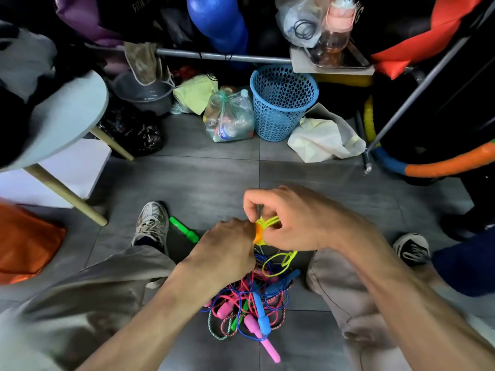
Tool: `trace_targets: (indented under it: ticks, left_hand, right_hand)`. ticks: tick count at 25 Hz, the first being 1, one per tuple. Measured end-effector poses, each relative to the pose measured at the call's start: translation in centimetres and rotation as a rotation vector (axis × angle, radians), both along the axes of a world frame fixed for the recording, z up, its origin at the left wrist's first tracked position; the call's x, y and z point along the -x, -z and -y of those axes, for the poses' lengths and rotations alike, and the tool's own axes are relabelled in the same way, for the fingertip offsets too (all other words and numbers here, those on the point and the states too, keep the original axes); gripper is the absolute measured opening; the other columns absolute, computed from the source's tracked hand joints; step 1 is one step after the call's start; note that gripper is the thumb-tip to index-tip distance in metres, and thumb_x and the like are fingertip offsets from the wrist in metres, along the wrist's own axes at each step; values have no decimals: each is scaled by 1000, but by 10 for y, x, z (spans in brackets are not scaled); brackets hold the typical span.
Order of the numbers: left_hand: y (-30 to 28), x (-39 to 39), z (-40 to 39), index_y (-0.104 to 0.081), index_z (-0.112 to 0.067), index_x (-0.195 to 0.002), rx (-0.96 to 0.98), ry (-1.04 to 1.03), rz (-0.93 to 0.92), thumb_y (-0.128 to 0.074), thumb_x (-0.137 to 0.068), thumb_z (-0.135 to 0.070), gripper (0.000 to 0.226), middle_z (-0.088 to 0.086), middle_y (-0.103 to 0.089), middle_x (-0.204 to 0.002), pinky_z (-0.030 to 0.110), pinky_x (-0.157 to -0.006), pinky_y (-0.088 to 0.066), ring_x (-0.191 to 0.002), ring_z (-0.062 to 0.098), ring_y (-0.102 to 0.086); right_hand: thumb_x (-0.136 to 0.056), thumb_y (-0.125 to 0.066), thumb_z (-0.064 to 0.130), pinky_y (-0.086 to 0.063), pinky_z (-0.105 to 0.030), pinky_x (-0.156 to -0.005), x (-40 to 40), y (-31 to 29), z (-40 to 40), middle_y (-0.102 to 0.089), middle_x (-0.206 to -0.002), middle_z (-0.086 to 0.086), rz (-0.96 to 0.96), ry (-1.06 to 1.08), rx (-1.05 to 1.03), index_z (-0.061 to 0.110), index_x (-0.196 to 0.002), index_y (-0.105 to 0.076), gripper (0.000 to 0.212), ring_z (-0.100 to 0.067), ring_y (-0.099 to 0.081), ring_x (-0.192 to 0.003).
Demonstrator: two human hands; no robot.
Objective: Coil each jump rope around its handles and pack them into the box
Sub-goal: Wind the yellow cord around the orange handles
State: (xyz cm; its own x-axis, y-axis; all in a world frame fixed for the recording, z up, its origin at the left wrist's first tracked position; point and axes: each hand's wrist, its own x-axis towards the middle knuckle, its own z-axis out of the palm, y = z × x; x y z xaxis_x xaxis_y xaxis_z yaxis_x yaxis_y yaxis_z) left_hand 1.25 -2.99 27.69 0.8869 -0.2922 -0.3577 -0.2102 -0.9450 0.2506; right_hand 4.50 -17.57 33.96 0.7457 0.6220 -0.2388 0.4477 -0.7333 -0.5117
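From the head camera I am looking down at a grey tiled floor (203, 183) crowded with clutter: a blue perforated basket (281, 103), a clear bag of bottles (229, 117) beside it, and a pale round stool (67, 116) at the left. My 2 hands are working close together above the floor. The left hand (225, 250) is gripping an orange handle (259, 234), and the right hand (292, 218) is pinching the yellow rope (270, 220) looped at it. Below them a tangle of jump ropes (249, 309) is lying on the floor between my knees. A green handle (184, 229) is lying beside my left shoe (151, 220).
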Motion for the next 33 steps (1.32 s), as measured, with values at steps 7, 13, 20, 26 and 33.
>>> trace_targets:
  ticks: [7, 13, 20, 26, 33]
  left_hand:
    - [-4, 7, -9, -38, -26, -83, 141, 188, 74, -57, -85, -19, 20, 0, -56, -84, 31, -65, -40, -87, 27, -59]
    - [-13, -3, -28, -49, -31, -90, 290, 245, 151, -59, -92, -41, 14, -5, -67, -93, 28, -67, -37, -90, 20, -62]
    - [-9, 1, -31, -58, -16, -97, 475, 369, 295, -55, -94, -41, 25, 3, -64, -95, 28, -77, -42, -91, 19, -57]
    - [-24, -1, -41, -47, -14, -95, 520, 323, 672, -53, -87, -30, 18, 7, -59, -79, 27, -64, -38, -74, 18, -47]
    - [-30, -1, -33, -50, -15, -89, 606, -108, 653, -50, -91, -34, 18, -5, -51, -70, 31, -55, -31, -64, 21, -49]
  right_hand:
    - [-77, -54, -1, -42, -32, -52, -18, 5, 17, -66, -71, 2, -338, 70, -208, 30, -97, -55, 37, -11, -49, -55]
    - [-74, -54, 15, -42, -21, -61, -20, 5, 20, -66, -70, 14, -128, 34, -223, 25, -82, -69, 19, 0, -58, -65]
    - [-90, -66, 11, -49, -19, -66, -28, 10, 34, -72, -81, 5, -511, 43, -440, 9, -95, -73, 9, -5, -63, -75]
    - [-85, -61, -4, -49, -14, -58, -30, 15, 21, -68, -72, 8, -637, 121, -804, 5, -87, -61, 9, 0, -62, -64]
    - [-91, -44, 3, -16, -15, -39, -17, 33, -12, -39, -49, 6, -868, 570, -1156, 18, -59, -49, 36, -1, -27, -38]
